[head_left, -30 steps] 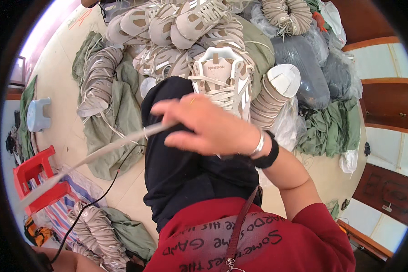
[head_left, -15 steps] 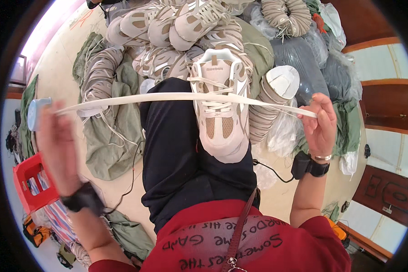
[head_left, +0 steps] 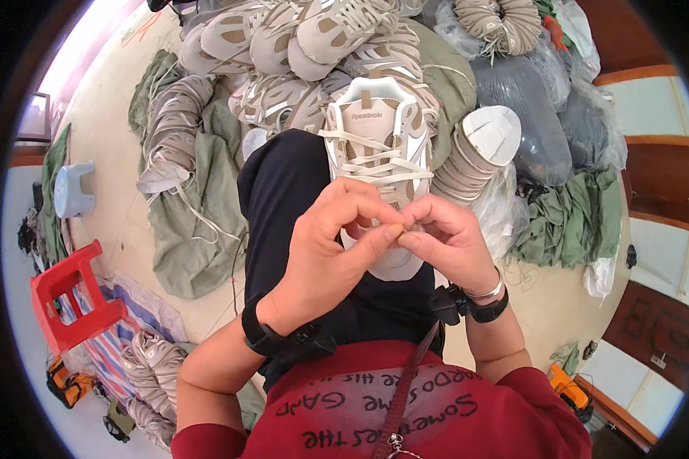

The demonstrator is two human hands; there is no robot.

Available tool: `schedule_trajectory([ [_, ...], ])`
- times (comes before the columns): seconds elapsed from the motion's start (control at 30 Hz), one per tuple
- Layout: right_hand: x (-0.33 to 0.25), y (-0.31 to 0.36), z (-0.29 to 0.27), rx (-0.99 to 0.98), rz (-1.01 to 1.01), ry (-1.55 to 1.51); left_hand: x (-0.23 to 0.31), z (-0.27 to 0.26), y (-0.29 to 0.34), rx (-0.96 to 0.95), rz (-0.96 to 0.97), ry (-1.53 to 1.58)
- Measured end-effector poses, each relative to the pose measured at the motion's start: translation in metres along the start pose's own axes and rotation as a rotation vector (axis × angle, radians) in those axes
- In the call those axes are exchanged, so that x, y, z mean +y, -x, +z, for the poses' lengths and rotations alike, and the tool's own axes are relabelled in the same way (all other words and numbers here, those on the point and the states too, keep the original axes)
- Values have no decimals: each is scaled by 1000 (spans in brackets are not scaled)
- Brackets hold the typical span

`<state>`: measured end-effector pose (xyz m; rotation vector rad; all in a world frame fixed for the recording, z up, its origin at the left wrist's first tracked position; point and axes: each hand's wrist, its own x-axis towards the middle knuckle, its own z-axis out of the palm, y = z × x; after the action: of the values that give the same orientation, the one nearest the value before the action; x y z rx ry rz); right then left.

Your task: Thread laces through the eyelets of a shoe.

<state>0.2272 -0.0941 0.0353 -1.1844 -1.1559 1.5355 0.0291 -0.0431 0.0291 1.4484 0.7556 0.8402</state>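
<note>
A beige and white sneaker [head_left: 383, 130] rests on my lap, its toe toward me, with a cream shoelace [head_left: 375, 161] criss-crossed over its tongue. My left hand [head_left: 344, 229] and my right hand [head_left: 448, 237] meet over the front of the shoe. Thumb and forefinger of each are pinched together, fingertips touching. The bit of shoelace between them is mostly hidden by the fingers. The hands also cover the lower lacing and part of the toe.
More sneakers [head_left: 321, 34] lie piled ahead. Stacked beige shoe parts [head_left: 471, 161] stand to the right, beside filled plastic bags [head_left: 524, 115]. Leftward are a row of shoe parts [head_left: 177, 115] on green cloth, a blue stool [head_left: 74, 190] and a red stool [head_left: 76, 298].
Both hands have come inward from wide apart, where the shoelace was stretched taut between them. They now meet above the sneaker, and the stretched length no longer shows.
</note>
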Motion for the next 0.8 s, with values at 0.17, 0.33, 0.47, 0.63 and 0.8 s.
schedule_trajectory([
  [0.17, 7, -8, 6, 102, 62, -208, -11, 2, -4, 130, -68, 90],
  [0.33, 13, -26, 9, 421, -115, 222, -12, -16, -44, 138, -74, -561],
  [0.47, 12, -43, 13, 452, -324, 532, -25, -18, -54, 128, -21, -636],
  [0.63, 21, -53, 12, 510, -405, 725, -33, -26, -64, 19, -121, -439],
  [0.8, 25, -62, 8, 511, -466, 862, -33, -32, -66, -27, -264, -215],
])
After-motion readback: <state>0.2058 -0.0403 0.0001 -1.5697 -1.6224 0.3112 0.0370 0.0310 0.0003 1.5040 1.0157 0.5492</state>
